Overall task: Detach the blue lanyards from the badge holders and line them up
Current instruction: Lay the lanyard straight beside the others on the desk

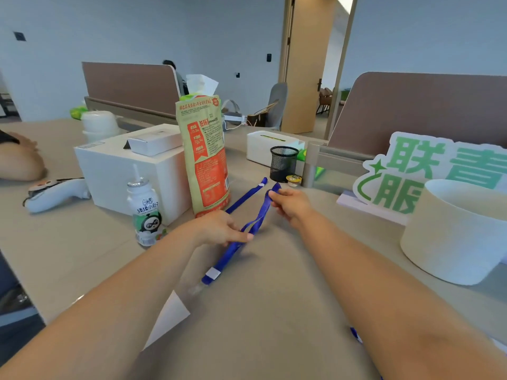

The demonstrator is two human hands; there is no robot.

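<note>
Now we pinch the far loop of the blue lanyard (260, 215) in the curled fingertips of our right hand (290, 207), holding it raised above the middle of the tabletop (274, 311). Our left hand (219, 229) presses the strap down with nearly straight fingers. A second lanyard (247, 196) lies flat just beyond, toward the far edge, beside the orange bag (205, 160).
</note>
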